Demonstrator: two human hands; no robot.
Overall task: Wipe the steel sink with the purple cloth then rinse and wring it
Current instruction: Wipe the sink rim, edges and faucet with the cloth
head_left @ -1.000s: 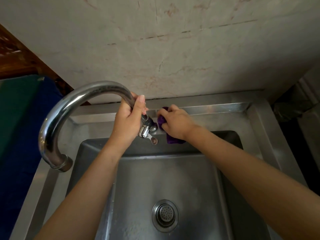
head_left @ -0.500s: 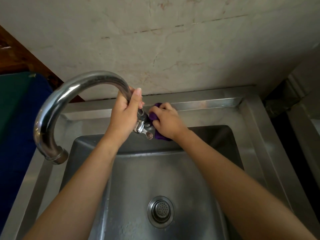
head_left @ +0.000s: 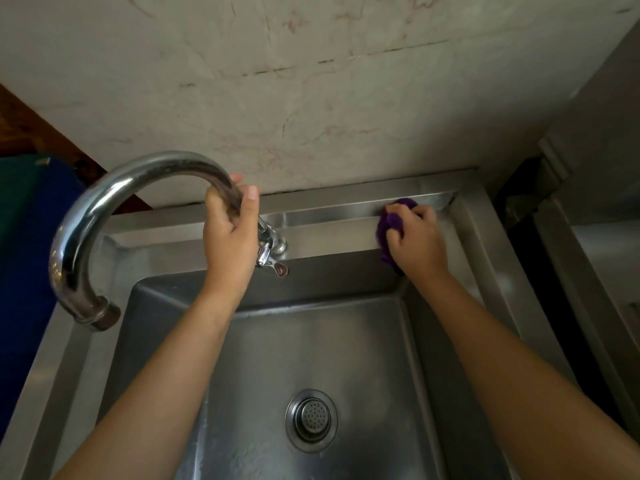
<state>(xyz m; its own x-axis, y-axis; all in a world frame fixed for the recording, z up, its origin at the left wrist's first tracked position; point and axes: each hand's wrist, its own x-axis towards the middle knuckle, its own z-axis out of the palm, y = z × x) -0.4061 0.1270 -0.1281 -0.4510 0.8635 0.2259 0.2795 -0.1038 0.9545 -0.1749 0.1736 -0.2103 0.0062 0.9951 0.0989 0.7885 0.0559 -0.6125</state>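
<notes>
The steel sink (head_left: 339, 237) fills the lower view, its basin dry-looking with a round drain strainer (head_left: 311, 420) near the front. My right hand (head_left: 417, 242) presses the bunched purple cloth (head_left: 389, 225) against the back ledge near the sink's far right corner. Most of the cloth is hidden under my fingers. My left hand (head_left: 230, 237) grips the neck of the curved chrome faucet (head_left: 104, 209), whose spout is swung out over the sink's left rim. No water runs from the spout.
A stained marble wall (head_left: 311, 98) rises behind the sink. A blue and green surface (head_left: 24, 237) lies left of the sink. A dark gap and a grey ledge (head_left: 595, 258) border the right side. The faucet's lever handle (head_left: 273, 266) sticks out over the basin.
My right hand has slid the purple cloth from beside the faucet base rightward along the back ledge to the far right corner. My left hand keeps its grip on the faucet neck.
</notes>
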